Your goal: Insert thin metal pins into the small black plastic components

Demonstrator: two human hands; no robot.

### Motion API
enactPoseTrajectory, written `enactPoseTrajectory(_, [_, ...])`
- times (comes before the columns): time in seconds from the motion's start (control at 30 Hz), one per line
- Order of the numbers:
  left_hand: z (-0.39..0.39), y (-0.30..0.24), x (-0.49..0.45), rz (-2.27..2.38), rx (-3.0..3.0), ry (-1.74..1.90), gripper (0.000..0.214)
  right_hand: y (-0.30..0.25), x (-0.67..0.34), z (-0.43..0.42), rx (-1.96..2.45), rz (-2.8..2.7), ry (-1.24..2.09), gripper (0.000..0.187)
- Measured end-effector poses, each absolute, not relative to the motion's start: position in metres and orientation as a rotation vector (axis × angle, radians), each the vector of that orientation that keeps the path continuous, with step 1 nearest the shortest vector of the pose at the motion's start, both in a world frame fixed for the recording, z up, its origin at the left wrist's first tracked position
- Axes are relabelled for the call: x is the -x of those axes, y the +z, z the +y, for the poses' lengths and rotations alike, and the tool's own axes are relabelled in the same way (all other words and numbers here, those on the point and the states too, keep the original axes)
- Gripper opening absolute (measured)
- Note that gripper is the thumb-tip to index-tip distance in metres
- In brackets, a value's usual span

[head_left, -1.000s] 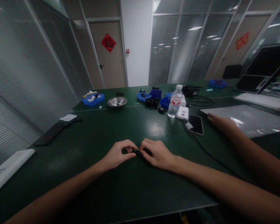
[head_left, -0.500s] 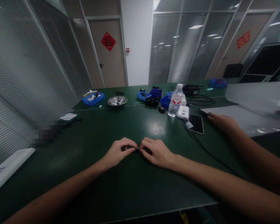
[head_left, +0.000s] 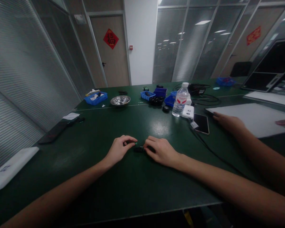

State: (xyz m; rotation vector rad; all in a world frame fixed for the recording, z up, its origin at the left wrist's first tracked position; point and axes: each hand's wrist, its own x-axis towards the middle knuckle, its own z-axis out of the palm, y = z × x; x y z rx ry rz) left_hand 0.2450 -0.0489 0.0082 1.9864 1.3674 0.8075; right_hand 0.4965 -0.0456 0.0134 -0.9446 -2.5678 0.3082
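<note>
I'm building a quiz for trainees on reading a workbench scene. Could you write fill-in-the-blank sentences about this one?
1. The right hand holds a small black part close to the left hand, on a ____ table.
2. The metal bowl sits to the ____ of the water bottle.
3. The bottle stands ____, with its cap on.
Missing words: green; left; upright.

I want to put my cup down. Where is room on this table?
Free: the table nearer than both hands, and the stretch between the left hand and the black strip. Crowded: around the bottle, phone, bowl and blue trays. The right hand holds a small black part.
</note>
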Motion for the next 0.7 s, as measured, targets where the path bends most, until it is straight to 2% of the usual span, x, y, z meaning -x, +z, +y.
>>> enactPoseTrajectory(0.27, [-0.057,0.011,-0.248,1.333,-2.088,0.855,0.028,0.015,-0.506,-0.04,0.976,-2.501,0.321,0.007])
enactPoseTrajectory(0.47, [-0.071,0.016,-0.249,1.14,-2.475,0.676,0.022,0.01,-0.506,-0.036,0.982,-2.465,0.307,0.006])
enactPoseTrajectory(0.7, [-0.055,0.012,-0.237,1.192,-2.343,0.627,0.022,0.012,-0.506,-0.036,0.969,-2.462,0.349,0.006])
